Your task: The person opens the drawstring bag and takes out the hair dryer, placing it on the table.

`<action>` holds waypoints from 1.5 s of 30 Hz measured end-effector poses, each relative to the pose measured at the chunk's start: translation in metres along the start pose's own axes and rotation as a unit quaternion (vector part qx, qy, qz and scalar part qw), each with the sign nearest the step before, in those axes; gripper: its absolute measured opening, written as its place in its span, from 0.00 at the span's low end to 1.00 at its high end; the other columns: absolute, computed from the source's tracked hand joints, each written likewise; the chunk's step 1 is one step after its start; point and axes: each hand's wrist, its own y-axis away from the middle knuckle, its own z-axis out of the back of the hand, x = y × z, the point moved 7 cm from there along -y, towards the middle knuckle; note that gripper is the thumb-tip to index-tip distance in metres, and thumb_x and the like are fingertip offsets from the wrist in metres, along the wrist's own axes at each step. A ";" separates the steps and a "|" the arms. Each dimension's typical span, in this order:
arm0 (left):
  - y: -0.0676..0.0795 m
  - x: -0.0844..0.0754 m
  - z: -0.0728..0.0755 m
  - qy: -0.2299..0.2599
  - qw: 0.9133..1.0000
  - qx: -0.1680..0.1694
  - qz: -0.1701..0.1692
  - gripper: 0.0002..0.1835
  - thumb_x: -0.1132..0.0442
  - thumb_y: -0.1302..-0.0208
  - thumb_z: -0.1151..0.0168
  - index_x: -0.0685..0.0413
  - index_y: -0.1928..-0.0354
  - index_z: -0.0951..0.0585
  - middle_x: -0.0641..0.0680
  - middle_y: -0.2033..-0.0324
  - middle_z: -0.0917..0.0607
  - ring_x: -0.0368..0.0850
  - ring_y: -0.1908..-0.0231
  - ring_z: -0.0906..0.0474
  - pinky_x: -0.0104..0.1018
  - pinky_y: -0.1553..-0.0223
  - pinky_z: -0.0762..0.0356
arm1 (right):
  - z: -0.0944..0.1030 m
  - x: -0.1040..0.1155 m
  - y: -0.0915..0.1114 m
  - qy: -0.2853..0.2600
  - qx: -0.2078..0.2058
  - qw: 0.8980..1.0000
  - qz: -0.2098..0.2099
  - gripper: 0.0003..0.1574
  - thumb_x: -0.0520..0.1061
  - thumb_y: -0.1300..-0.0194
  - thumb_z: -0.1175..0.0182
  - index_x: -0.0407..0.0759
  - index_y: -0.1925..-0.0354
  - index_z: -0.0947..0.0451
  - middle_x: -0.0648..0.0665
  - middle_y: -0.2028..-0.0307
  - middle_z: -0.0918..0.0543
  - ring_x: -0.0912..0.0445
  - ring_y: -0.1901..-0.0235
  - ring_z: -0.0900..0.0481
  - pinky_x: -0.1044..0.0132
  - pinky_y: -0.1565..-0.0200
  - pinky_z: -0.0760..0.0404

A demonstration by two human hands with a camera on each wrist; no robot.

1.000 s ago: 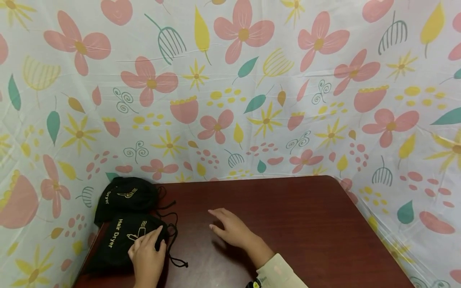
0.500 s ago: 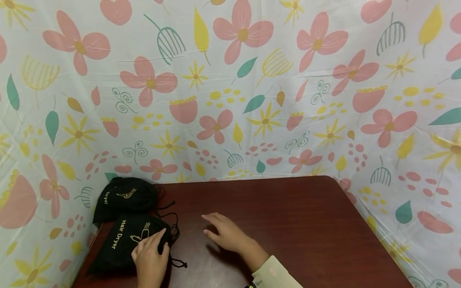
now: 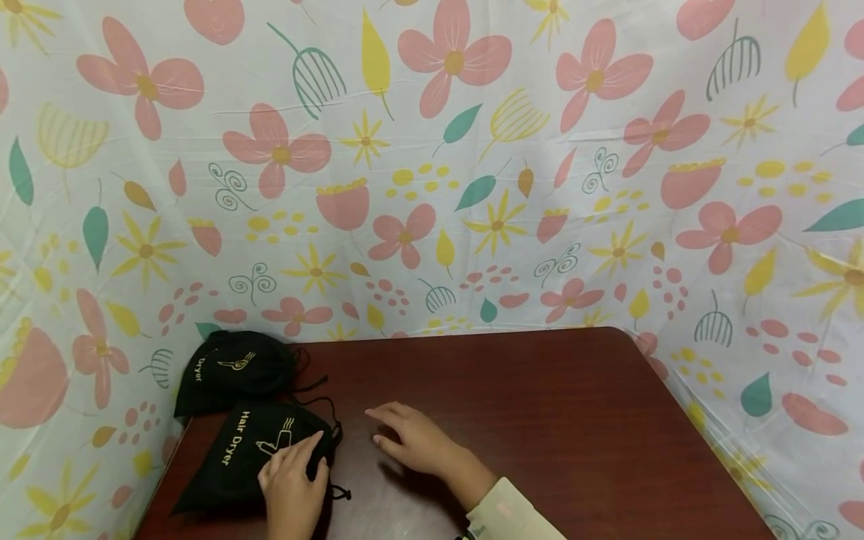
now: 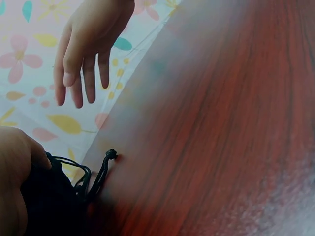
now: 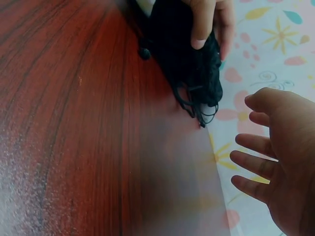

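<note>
A black drawstring bag (image 3: pixel 236 457) lettered "Hair Dryer" lies at the left of the table. My left hand (image 3: pixel 293 480) grips it near its corded end; the right wrist view shows the thumb on one side of the bag (image 5: pixel 172 44) and fingers on the other. Loose cords (image 4: pixel 98 172) hang from that end. What the bag contains is hidden. To its right, my right hand (image 3: pixel 418 442) hovers above the table with fingers spread, touching nothing. Behind lies a second black bag (image 3: pixel 236 375) with similar gold print.
The dark red-brown wooden table (image 3: pixel 540 420) extends to the right, with a rounded far right corner. A white cloth with flower print (image 3: pixel 432 165) hangs behind the table and along its sides. The second bag sits close to the cloth at the back left.
The front bag has slid a little to the right with my left hand. My right hand has moved slightly left and nearer to me. The rear bag has stayed in place.
</note>
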 end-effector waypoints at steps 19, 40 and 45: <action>0.003 -0.011 -0.007 0.002 0.999 0.036 0.006 0.21 0.68 0.48 0.25 0.46 0.50 0.13 0.52 0.51 0.11 0.54 0.51 0.21 0.61 0.43 0.40 | -0.015 0.015 -0.005 0.002 0.024 0.999 0.025 0.31 0.57 0.21 0.50 0.57 0.25 0.37 0.51 0.32 0.27 0.54 0.35 0.24 0.56 0.38 0.21; 0.009 -0.024 -0.018 0.015 0.999 0.025 -0.030 0.22 0.68 0.52 0.24 0.47 0.52 0.12 0.51 0.54 0.10 0.51 0.54 0.20 0.58 0.45 0.37 | -0.029 0.020 -0.014 -0.005 0.046 0.998 0.041 0.32 0.45 0.21 0.50 0.59 0.23 0.40 0.45 0.27 0.32 0.53 0.33 0.25 0.59 0.39 0.20; 0.012 -0.025 -0.020 0.019 0.999 0.028 -0.036 0.21 0.68 0.52 0.24 0.45 0.53 0.12 0.49 0.54 0.10 0.49 0.54 0.20 0.57 0.45 0.37 | -0.032 0.019 -0.015 -0.001 0.048 0.998 0.036 0.32 0.45 0.22 0.48 0.58 0.24 0.38 0.48 0.28 0.31 0.54 0.34 0.25 0.60 0.39 0.21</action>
